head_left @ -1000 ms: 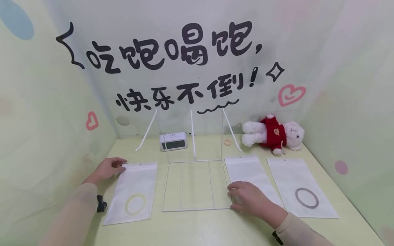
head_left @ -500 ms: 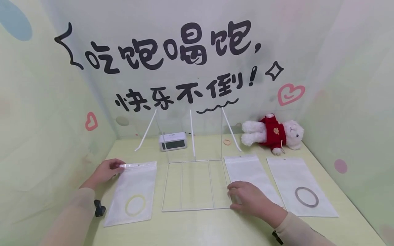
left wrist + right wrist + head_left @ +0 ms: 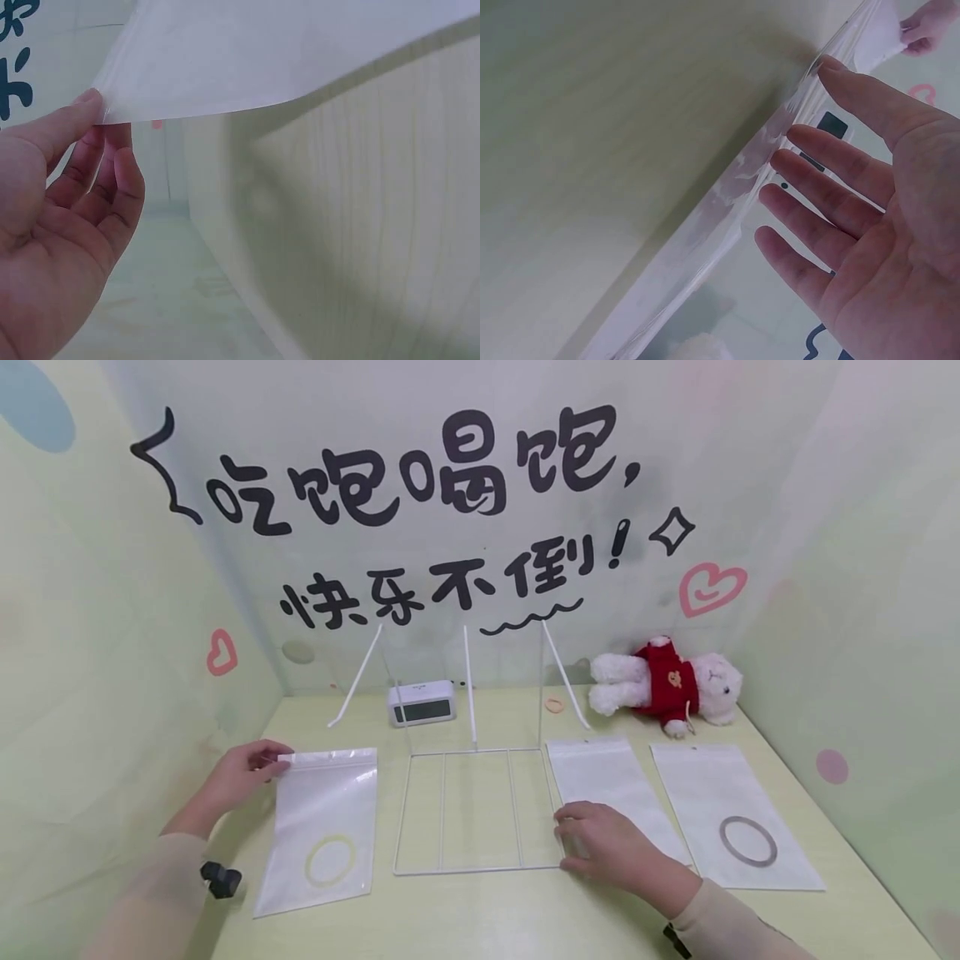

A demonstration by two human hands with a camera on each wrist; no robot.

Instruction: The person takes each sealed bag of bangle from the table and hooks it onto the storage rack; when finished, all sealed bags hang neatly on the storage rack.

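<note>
At the left of the head view, my left hand point(image 3: 242, 774) pinches the top left corner of a white zip bag point(image 3: 300, 810), whose upper end is lifted off the table. A yellow ring point(image 3: 330, 862) shows near this bag's lower end. The left wrist view has thumb and fingertips on the bag's corner point(image 3: 150, 90). My right hand point(image 3: 603, 847) rests at the right edge of a white wire rack point(image 3: 480, 870), partly over a second zip bag point(image 3: 600, 777). Its fingers look nearly straight in the right wrist view point(image 3: 877, 180), close to the bag's edge.
A third zip bag point(image 3: 705, 785) with a dark ring point(image 3: 747, 842) lies at the right. Behind the rack's upright prongs point(image 3: 470, 693) stands a digital clock point(image 3: 422, 703). A plush toy in red point(image 3: 667, 685) and a small orange band point(image 3: 554, 705) lie at the back. Fabric walls surround the table.
My left hand has moved left and lifted the bag's top edge, pulling its upper end leftward. The right hand has stayed in place.
</note>
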